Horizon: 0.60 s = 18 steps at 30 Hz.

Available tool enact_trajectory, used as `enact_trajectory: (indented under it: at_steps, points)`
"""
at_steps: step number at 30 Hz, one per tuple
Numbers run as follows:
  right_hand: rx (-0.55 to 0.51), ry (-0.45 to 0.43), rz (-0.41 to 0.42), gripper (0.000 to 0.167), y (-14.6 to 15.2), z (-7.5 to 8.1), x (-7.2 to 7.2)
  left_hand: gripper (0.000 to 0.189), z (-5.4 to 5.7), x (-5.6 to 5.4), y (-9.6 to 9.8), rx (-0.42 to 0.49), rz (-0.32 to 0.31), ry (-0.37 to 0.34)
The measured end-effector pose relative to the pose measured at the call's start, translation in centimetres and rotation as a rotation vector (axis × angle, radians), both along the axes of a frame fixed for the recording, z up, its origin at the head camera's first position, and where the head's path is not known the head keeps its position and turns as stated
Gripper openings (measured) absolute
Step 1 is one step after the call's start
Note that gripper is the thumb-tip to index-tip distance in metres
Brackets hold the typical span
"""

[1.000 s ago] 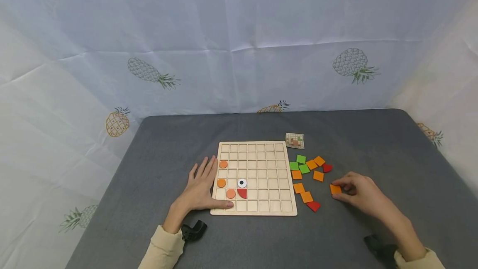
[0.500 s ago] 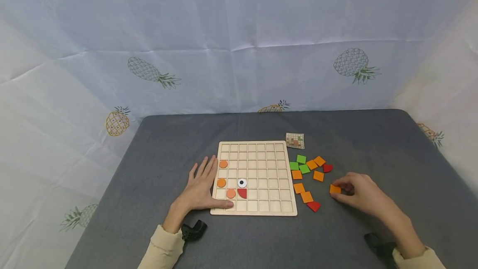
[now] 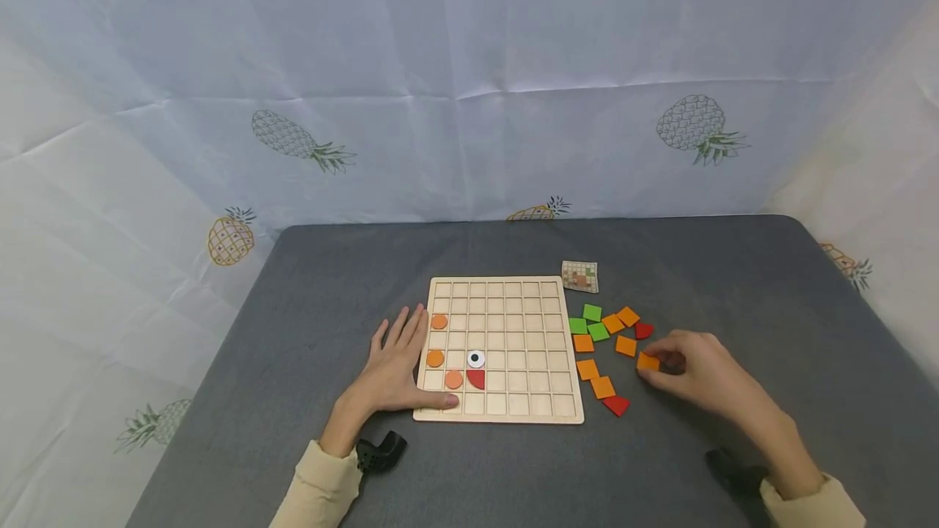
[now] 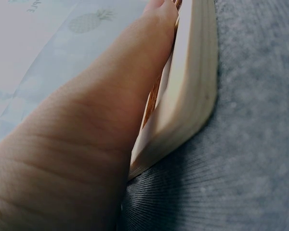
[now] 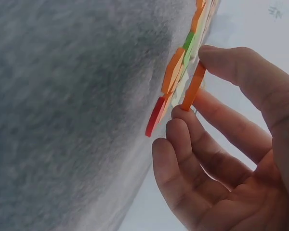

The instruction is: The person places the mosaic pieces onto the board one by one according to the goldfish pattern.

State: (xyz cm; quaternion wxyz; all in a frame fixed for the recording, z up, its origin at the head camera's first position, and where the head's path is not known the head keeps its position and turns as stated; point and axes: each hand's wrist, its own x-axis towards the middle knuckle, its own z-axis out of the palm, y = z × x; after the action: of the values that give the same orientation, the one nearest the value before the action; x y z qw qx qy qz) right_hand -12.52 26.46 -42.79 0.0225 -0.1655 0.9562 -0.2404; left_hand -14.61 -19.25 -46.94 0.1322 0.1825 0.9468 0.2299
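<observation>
A wooden grid board (image 3: 521, 332) lies on the table. My left hand (image 3: 385, 373) rests along its left edge, fingers spread and straight, the thumb over the near left corner. In the left wrist view the board's corner (image 4: 183, 110) shows beside the thumb. Between thumb and fingertips my right hand (image 3: 704, 373) pinches an orange square tile (image 3: 647, 361), seen edge-on as an orange tile (image 5: 194, 86) in the right wrist view. On the board sit orange discs (image 3: 435, 358), a white eye disc (image 3: 475, 359) and a red quarter-round piece (image 3: 476, 380).
Right of the board lie several orange square tiles (image 3: 603, 387), green tiles (image 3: 592, 313) and red pieces (image 3: 616, 405). A small printed pattern card (image 3: 579, 276) lies by the board's far right corner. The grey table (image 3: 734, 283) meets a pineapple-print curtain (image 3: 469, 153) behind.
My right hand has shifted a little left and away from me with the orange tile, toward the loose tiles. The left hand and the board have not moved.
</observation>
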Motion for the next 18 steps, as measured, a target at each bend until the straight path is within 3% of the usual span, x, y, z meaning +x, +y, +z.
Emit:
enact_trajectory:
  at_steps: [8,18]
  points:
    - [-0.004,0.009,-0.009,0.029,-1.1,0.6,-0.3,0.145,0.0,0.0,0.0,-0.010,-0.004,0.004]
    - [-0.062,0.019,0.041,0.028,-3.6,1.2,-1.1,0.145,0.1,0.0,0.0,0.003,-0.002,0.005]
